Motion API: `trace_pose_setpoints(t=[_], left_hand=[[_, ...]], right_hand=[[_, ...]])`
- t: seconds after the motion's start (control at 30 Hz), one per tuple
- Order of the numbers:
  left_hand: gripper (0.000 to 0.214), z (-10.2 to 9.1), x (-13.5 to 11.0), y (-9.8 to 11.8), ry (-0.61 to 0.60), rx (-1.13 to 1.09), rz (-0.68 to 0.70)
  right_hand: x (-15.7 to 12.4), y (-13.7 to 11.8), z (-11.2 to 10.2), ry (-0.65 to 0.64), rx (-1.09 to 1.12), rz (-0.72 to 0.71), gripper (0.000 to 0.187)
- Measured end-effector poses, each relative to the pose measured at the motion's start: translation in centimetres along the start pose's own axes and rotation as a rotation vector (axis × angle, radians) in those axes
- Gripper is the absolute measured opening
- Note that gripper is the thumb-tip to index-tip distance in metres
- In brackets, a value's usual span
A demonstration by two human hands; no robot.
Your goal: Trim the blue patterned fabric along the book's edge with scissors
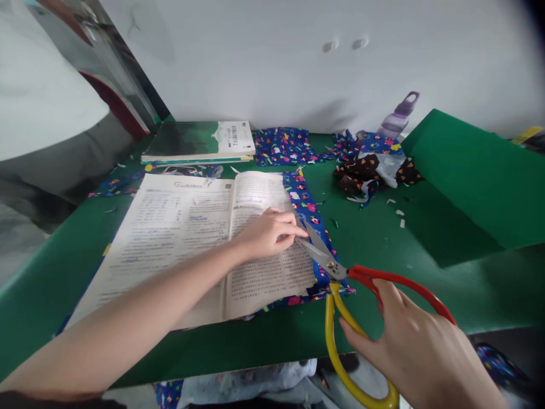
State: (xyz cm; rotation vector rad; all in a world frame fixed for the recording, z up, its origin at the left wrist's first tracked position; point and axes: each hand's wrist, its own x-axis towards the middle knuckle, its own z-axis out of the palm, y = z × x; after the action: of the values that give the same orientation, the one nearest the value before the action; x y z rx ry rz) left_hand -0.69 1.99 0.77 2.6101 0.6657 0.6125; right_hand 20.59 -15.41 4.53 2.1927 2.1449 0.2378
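An open book (179,227) lies on a dark blue patterned fabric (303,196) that shows along its right side and lower edge. Across the right page rests my left hand (275,233), its fingers curled together at the page's outer edge; what they pinch, if anything, is hidden. In my right hand (409,332) are large scissors (334,270) with one red and one yellow handle. Their blades are spread apart over the fabric strip and the page edge, the tips close to my left fingertips.
Behind the book lie stacked books (200,142), a patterned fabric piece (281,145) and a heap of cloth scraps (374,162). A purple bottle (395,119) stands against the white wall (272,62). A green panel (472,176) rises at right. Small white scraps (400,213) dot the green table (366,238).
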Motion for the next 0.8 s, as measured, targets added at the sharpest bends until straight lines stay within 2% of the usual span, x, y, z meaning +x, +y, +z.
trace_pose_setpoints(t=[0.57, 0.8], left_hand=[[0.032, -0.01, 0.06, 0.02, 0.007, 0.063, 0.009], [0.03, 0.2, 0.08, -0.15, 0.056, 0.068, -0.013]], right_hand=[[0.5, -0.3, 0.08, -0.105, 0.035, 0.027, 0.053], [0.5, -0.09, -0.07, -0.199, 0.053, 0.09, 0.055]])
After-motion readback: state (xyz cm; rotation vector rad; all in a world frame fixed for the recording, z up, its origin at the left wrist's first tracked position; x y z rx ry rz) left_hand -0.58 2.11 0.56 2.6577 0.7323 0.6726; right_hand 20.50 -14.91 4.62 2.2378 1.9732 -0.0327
